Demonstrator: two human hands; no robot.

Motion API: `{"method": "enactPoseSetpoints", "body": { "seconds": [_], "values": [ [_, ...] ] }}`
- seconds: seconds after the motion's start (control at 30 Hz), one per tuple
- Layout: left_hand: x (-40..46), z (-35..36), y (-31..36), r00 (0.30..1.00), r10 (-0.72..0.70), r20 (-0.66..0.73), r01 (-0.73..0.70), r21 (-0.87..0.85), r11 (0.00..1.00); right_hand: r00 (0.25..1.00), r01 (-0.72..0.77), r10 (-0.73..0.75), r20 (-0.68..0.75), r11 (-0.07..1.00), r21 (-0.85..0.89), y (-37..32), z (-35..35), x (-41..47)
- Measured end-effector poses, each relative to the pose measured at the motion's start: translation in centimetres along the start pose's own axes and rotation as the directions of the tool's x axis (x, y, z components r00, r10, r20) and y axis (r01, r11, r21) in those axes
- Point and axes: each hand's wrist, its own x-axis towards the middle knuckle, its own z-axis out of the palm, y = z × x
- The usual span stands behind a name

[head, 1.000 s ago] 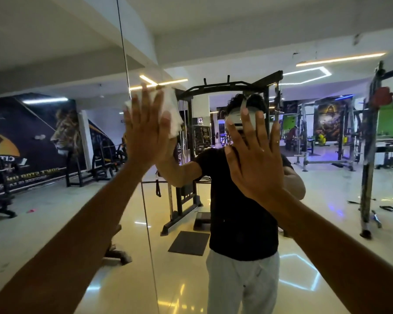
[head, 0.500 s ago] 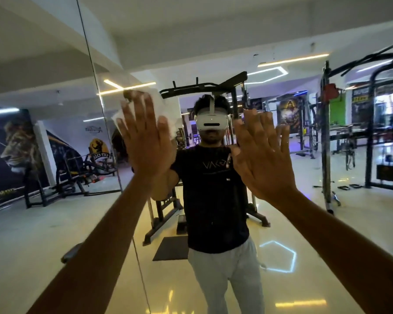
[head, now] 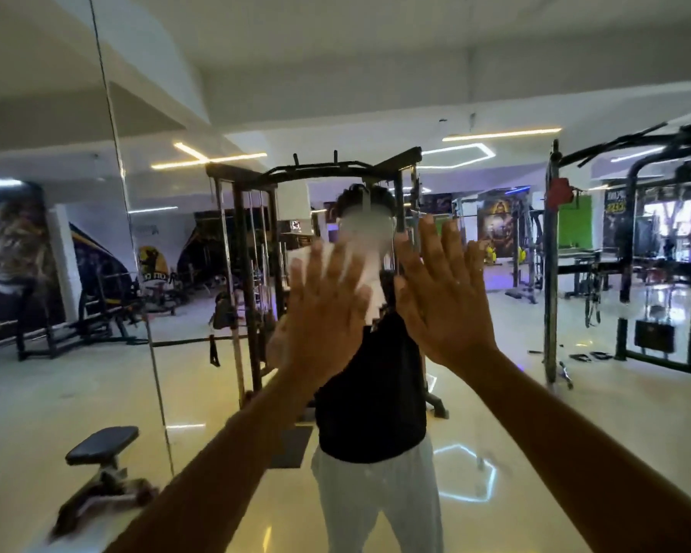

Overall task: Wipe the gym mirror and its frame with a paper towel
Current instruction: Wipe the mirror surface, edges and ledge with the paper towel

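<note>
- Shifted since half a second ago: left hand (head: 324,313) and paper towel (head: 366,269) now lower and further right, just beside the right hand (head: 443,301), with the towel covering the reflected headset that showed clear before.
- Left hand flat, fingers spread and straight, pressing the paper towel against the mirror (head: 515,393); blurred with motion.
- Towel showing white above and to the right of the left fingertips, partly hidden behind that hand.
- Right hand open too, fingers fanned, palm toward the glass; actual contact cannot be told.
- Reflected in the glass: a person in black shirt (head: 372,401) and light trousers, directly behind both hands.
- Behind that, a black cable machine (head: 252,273); a padded bench (head: 100,453) low at left; a lion mural (head: 13,249) on the far left wall.
- Thin vertical mirror seam (head: 136,273) running well left of the hands.
- Lit ceiling strips (head: 499,134) overhead.
</note>
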Motion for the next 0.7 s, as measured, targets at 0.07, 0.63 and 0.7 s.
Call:
{"method": "enactPoseSetpoints", "body": {
  "seconds": [0.07,0.63,0.7],
  "values": [
    [-0.4,0.5,-0.4,0.967,0.239,0.09,-0.243,0.035,0.969,1.0,-0.012,0.012,0.0,0.999,0.031,1.5,-0.3,-0.5],
    [-1.7,1.9,0.0,0.87,-0.455,-0.191,0.461,-0.014,0.887,0.995,0.097,-0.098,0.0,0.993,0.065,7.4,-0.2,-3.3],
    [-3.7,4.0,5.1,0.948,-0.3,-0.105,0.304,0.031,0.952,0.994,0.107,-0.107,0.001,0.992,0.06,6.9,-0.1,-3.2]
  ]
}}
